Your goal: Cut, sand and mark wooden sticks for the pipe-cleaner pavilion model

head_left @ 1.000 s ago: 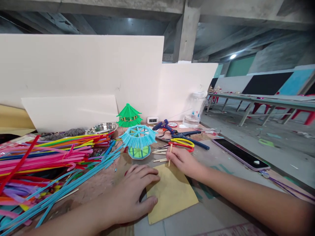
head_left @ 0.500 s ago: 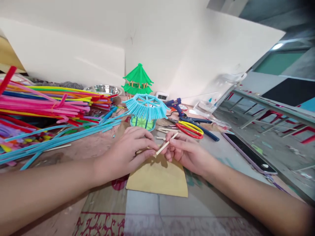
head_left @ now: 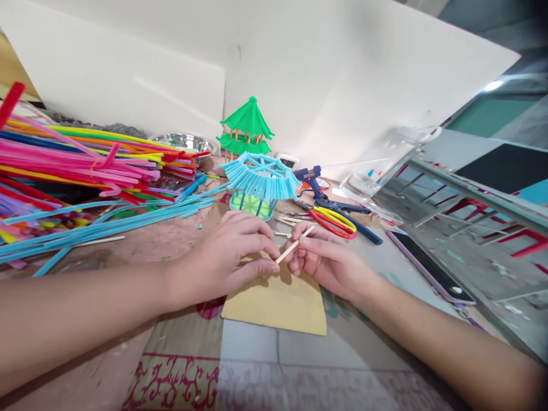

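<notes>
A short pale wooden stick [head_left: 294,245] slants up to the right between my hands. My right hand [head_left: 327,258] pinches its upper part between thumb and fingers. At the stick's lower end, the thumb and fingertips of my left hand [head_left: 244,251] close in on it. Beneath both hands lies a tan board [head_left: 276,308]. Just beyond them stands a small pavilion-like model with a light blue pipe-cleaner roof [head_left: 261,177] and a green base [head_left: 250,204]. A green tiered pipe-cleaner roof [head_left: 248,123] rises behind it.
Bundles of coloured pipe cleaners [head_left: 81,162] and long blue ones [head_left: 107,222] fill the left. To the right lie a glue gun [head_left: 311,181], red-and-yellow-handled scissors [head_left: 331,222], dark blue-handled pliers [head_left: 359,220] and a phone [head_left: 428,268]. A metal bowl [head_left: 188,142] sits behind.
The view has shifted a little, so the models sit higher and further right. Both hands keep their place around the stick, with only slight finger movement.
</notes>
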{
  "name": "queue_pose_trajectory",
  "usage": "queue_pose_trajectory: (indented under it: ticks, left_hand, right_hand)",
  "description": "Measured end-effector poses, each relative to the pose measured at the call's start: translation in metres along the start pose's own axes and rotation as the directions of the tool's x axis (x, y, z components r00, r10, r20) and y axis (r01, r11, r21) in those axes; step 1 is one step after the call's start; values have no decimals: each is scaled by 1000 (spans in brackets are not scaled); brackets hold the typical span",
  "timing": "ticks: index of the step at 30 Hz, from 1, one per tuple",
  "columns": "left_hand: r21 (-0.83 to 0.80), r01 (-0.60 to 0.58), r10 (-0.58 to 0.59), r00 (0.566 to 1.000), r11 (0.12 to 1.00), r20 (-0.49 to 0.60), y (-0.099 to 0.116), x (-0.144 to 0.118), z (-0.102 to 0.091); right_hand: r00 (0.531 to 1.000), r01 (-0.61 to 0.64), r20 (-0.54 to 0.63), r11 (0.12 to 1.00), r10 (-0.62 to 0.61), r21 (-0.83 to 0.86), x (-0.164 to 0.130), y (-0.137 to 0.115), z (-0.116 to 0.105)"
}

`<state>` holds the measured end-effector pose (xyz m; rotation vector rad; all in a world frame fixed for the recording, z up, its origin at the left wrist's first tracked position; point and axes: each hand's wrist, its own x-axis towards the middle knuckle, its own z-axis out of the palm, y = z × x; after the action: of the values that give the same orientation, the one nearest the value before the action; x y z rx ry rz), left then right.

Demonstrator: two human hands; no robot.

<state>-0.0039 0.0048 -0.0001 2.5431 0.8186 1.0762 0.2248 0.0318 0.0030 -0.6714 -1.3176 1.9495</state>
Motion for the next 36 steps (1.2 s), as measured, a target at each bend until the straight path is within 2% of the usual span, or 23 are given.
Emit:
queue_pose_trajectory:
  ticks: [4,6,8,11,13,15,17,19,21,23,24,27,31,36]
  left_hand:
    - [30,-5,5,1000,1000,28,-1,0,2]
    - [54,31,-33,999,998,43,-2,0,5]
    - [71,78,-83,994,994,67,-3,-2,7]
    - [86,103,-114,984,991,134,-5,-3,10]
    - [102,98,-115,978,990,175,-5,-4,11]
    - [117,97,-118,975,988,189,-5,-4,11]
    - [124,100,-122,975,987,185,-4,-4,12]
    - [129,100,-123,975,987,186,-3,-4,11]
    - [130,98,-122,974,987,192,-3,-4,11]
    - [127,101,-125,973,987,193,-3,-3,11]
    - [123,105,-128,973,987,194,-2,-3,10]
    - [107,110,-130,972,988,198,-1,-2,10]
    - [93,103,-120,973,990,196,-1,-1,10]
    - [89,104,-120,971,991,206,0,0,10]
  right_hand:
    - [998,48,-27,998,-48,-32,-3,-5,4]
    - [989,124,-71,990,-129,-74,-4,-13,3]
    - [957,226,-141,958,-252,-175,-4,-23,-2]
    - [863,332,-206,825,-462,-457,-1,-34,-22]
    - [822,294,-234,739,-519,-607,3,-34,-37]
    - [810,213,-259,675,-526,-706,7,-29,-50]
    - [809,138,-216,534,-546,-834,9,-23,-58]
    - [810,79,-99,275,-578,-958,9,-18,-60]
    - [814,49,40,0,-580,-999,8,-18,-61]
    - [804,65,146,-159,-576,-985,7,-20,-60]
    - [796,83,182,-195,-577,-977,7,-21,-60]
    - [790,143,250,-228,-560,-963,5,-24,-56]
    - [840,182,304,-295,-449,-938,2,-19,-49]
    - [892,156,280,-339,-355,-928,3,-13,-46]
